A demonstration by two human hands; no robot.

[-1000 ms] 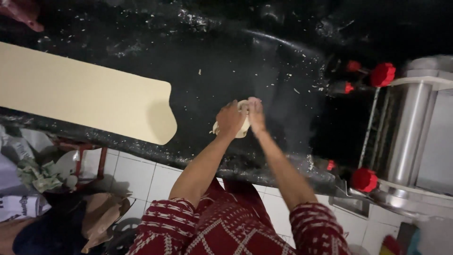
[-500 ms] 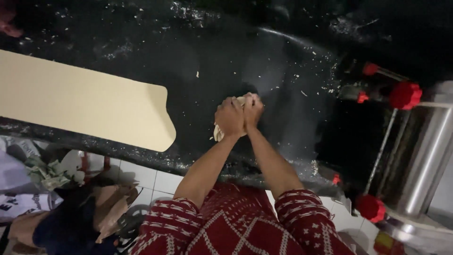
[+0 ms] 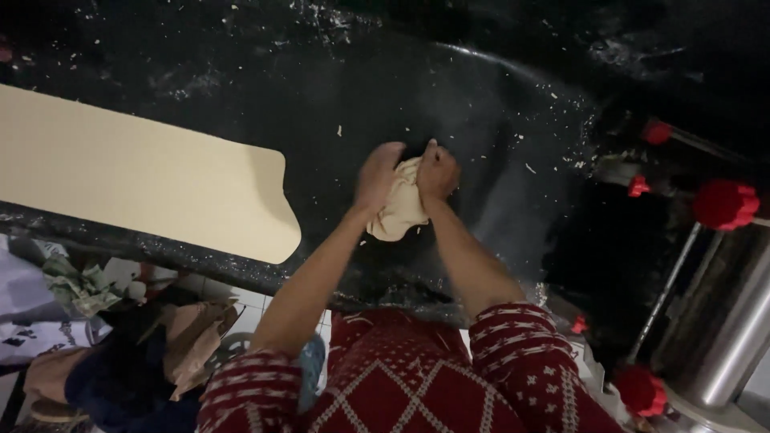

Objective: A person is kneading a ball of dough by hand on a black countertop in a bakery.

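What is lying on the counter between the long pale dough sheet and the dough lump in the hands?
Only bare black counter with flour specks, seen in the head view.

The dough lump (image 3: 399,210) is half buried under the left hand (image 3: 377,176) and right hand (image 3: 437,172), so its top and real shape don't show. Left of it, the pale rolled sheet (image 3: 136,180) runs off the frame edge. Right of it, the steel roller machine (image 3: 722,321) is cropped too.
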